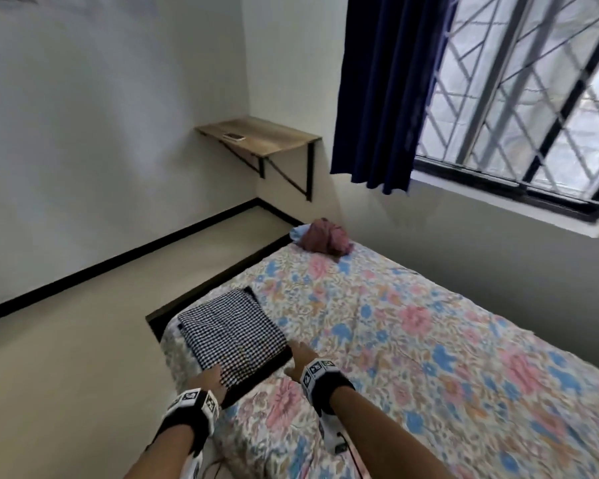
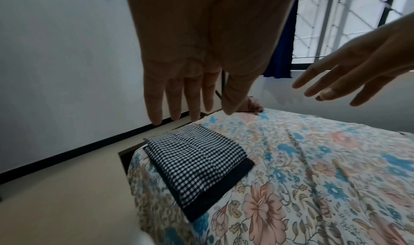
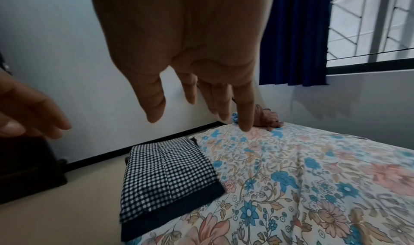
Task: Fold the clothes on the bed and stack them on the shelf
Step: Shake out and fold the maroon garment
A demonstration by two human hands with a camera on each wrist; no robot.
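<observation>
Folded checked garment (image 1: 234, 333) on bed (image 1: 412, 340) corner; left hand (image 1: 214, 378) and right hand (image 1: 300, 357) spread flat, holding nothing.

My right hand (image 3: 179, 54) above bed (image 3: 313, 178), fingers straight, holding nothing. Folded checked cloth (image 3: 165, 174) at bed corner. My left hand (image 3: 27, 110) at frame's left edge. Blue curtain (image 3: 295, 36) beyond.
</observation>
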